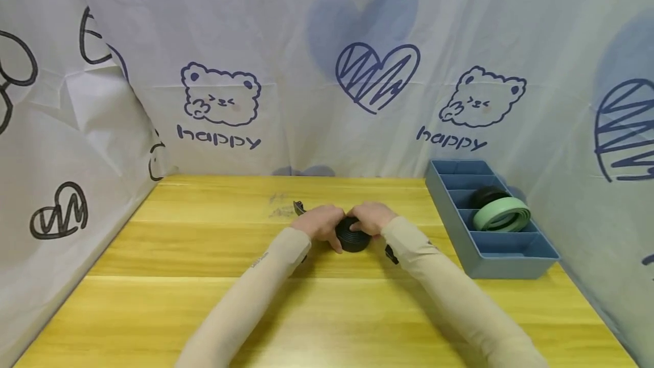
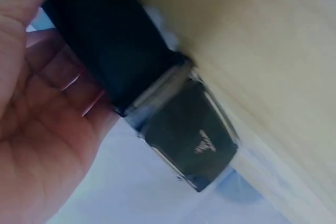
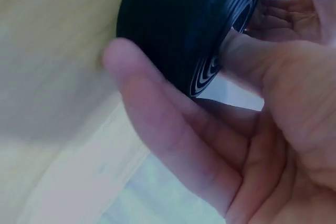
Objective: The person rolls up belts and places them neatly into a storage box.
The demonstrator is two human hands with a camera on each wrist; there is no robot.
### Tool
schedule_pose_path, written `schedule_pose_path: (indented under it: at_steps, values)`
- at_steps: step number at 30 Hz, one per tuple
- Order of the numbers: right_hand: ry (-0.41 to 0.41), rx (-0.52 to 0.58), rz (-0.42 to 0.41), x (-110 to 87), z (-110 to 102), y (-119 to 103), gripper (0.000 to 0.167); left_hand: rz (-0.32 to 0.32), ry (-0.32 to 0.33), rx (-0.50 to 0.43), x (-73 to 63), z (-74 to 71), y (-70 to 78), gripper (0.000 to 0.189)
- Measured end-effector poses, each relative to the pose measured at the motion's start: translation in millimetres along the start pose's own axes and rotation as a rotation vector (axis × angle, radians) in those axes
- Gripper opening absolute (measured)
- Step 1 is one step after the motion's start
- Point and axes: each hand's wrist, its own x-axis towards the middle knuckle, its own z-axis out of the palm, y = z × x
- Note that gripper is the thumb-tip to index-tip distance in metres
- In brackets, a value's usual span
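Note:
A black belt [image 1: 352, 241] is rolled into a coil over the middle of the table, its layered edge facing up. My right hand [image 1: 373, 217] grips the coil from the right; in the right wrist view the thumb reaches into the coil's centre and the fingers [image 3: 163, 129] lie along its outer side. On the left, my left hand [image 1: 321, 223] holds the belt between thumb and fingers. The loose end with its dark metal buckle [image 2: 194, 135] sticks out beyond the left hand, toward the back left. Part of the strap is hidden behind that hand.
A grey-blue divided box [image 1: 460, 231] stands at the table's right side. In its compartments lie a rolled light green belt [image 1: 503, 212] and a dark rolled item [image 1: 485, 195]. Printed white cloth [image 1: 296, 101] hangs behind the wooden table [image 1: 179, 277] and along both sides.

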Motion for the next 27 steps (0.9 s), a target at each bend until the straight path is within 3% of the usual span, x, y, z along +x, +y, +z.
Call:
schedule_pose_path:
  at_steps: [8,14,16,20,22,27]
  values:
    - [0.074,0.231,0.207,-10.6,8,-2,0.031,-0.021,0.006,-0.076,2.2,5.7,-10.9,0.073]
    - [-0.022,0.415,0.290,-17.7,8,-5,0.038,-0.019,0.021,-0.084,1.6,7.6,-10.1,0.071]
    - [-0.024,0.480,0.308,-16.5,8,-4,0.039,0.008,0.025,-0.093,0.4,7.4,-12.8,0.070]
    - [-0.022,0.476,0.269,-12.3,7,-4,0.042,0.033,0.033,-0.103,-5.9,4.2,-21.5,0.060]
    - [-0.032,0.439,0.252,-11.0,6,-5,0.045,0.039,0.066,-0.067,-10.0,2.4,-26.2,0.054]
    - [-0.045,0.401,0.272,-8.3,5,-7,0.046,0.043,0.253,0.101,-15.7,2.5,-33.1,0.052]
